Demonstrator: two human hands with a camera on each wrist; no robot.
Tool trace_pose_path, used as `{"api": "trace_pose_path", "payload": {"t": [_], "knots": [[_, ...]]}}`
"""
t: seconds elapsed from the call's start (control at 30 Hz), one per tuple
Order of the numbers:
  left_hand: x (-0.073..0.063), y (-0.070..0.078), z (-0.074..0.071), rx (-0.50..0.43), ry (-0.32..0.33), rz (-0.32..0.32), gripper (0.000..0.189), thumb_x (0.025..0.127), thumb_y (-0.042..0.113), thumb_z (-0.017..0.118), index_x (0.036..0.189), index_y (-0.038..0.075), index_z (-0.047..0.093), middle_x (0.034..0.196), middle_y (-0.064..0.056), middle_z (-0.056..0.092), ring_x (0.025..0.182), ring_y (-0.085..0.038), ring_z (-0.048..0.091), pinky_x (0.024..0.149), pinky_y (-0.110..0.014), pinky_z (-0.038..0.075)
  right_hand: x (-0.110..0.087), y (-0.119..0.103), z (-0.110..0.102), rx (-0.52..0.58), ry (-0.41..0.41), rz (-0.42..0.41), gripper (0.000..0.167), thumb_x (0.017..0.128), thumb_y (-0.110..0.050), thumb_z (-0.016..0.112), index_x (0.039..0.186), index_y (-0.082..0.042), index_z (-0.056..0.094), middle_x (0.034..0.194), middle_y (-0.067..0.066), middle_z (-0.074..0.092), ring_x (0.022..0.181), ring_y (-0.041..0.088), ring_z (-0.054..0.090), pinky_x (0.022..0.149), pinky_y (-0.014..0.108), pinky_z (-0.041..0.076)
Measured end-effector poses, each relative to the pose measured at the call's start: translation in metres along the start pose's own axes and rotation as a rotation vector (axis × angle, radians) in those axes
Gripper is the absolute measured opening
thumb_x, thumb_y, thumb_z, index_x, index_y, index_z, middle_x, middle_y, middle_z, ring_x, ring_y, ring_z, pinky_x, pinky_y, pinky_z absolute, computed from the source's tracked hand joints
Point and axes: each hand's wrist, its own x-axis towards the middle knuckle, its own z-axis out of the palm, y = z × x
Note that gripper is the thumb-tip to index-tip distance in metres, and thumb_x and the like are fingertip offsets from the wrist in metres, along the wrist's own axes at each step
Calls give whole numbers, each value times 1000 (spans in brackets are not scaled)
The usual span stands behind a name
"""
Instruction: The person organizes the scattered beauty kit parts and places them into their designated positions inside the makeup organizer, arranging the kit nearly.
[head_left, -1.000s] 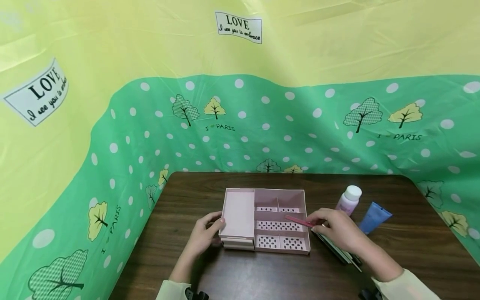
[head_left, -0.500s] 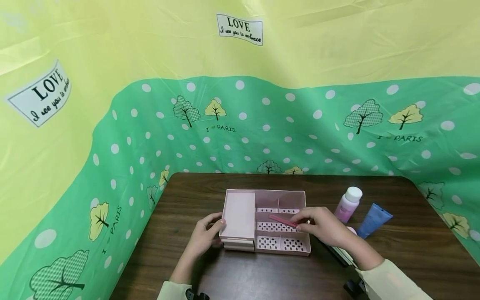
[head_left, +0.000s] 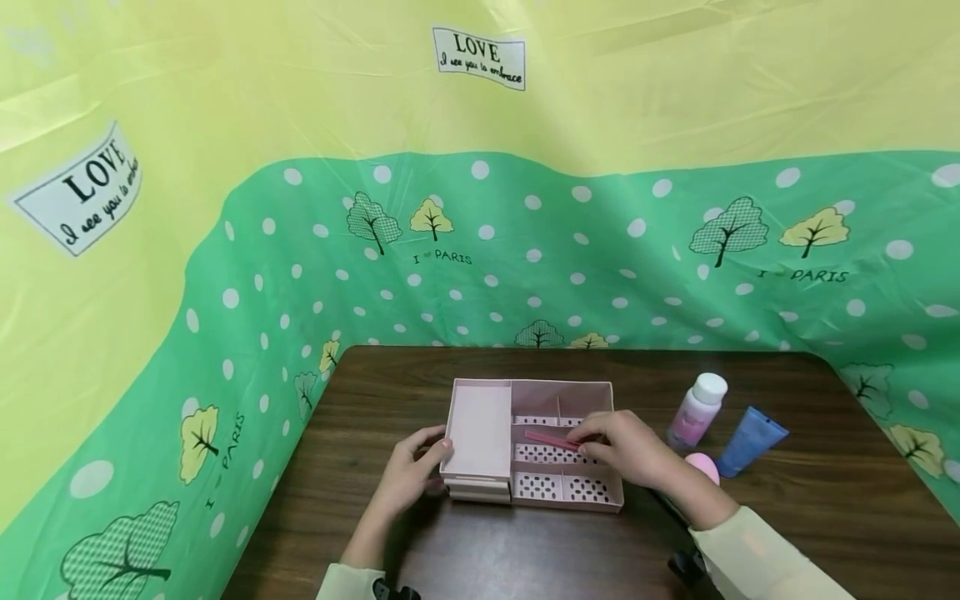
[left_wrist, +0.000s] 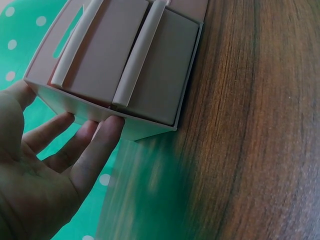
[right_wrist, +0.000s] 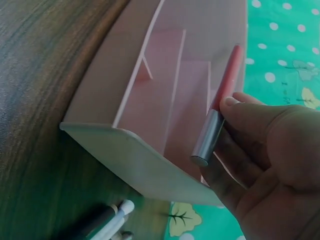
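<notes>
A big cloth (head_left: 600, 250) hangs all around, yellow on top and green with white dots down low, with trees and the word LOVE on it. In front of it is my brown wooden desk (head_left: 405, 375). The pink box (head_left: 480, 429) sits around the middle of the desk, a good way in from the far edge and well apart from both side edges. Its left part has a flat top with two drawers under it. Its right part has open spaces: two at the back, one long one in the middle, two at the front.

My hands are apart, one on each side of the box. My left hand (head_left: 408, 467) rests on the box's left side, fingers a bit bent and spread, just touching it. My right hand (head_left: 622, 446) is over the box's right side and pinches something.

Nearer the desk's right edge stands a bottle (head_left: 696, 415) with a white cap. A blue squeeze tube (head_left: 752, 442) is just beside it, closer to that edge. A round pink thing (head_left: 703, 467) peeks out by my right arm. Some long thin sticks (right_wrist: 112, 225) lie on the desk beside the box's right end.

The pink stick (head_left: 547, 440) with a silver end is between my right thumb and fingers, tilted, over the long middle space.
</notes>
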Motion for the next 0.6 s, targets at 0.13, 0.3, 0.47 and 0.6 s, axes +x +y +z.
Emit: {"api": "trace_pose_path", "payload": {"t": [0.13,0.3,0.47,0.6], "knots": [[0,0,0,12,2,12,43,101,28,67,136,5,63,121,-20,63,85,-20,68,66,-47,65,3,2,8,-106,9,-16,18,89,-8,78,103,-20,80,100,-8,75,90,8,68,75,29,59],[1,0,0,14,2,15,43,101,28,67,136,5,63,120,-20,63,86,-20,68,64,-45,65,6,0,16,-179,5,-37,17,86,-7,79,101,-16,81,99,-6,77,92,14,71,82,39,61],[1,-2,0,9,-7,5,46,101,30,67,138,4,62,118,-18,65,86,-19,68,63,-46,65,7,-3,23,-224,-6,-40,19,85,-4,78,100,-15,80,98,-5,77,93,19,72,85,44,61],[1,-2,0,7,-10,-4,46,101,31,67,138,4,62,118,-19,65,85,-19,68,63,-46,65,8,-1,29,-252,-4,-62,19,85,-1,77,98,-14,80,96,-4,77,92,18,72,84,43,61]]}}
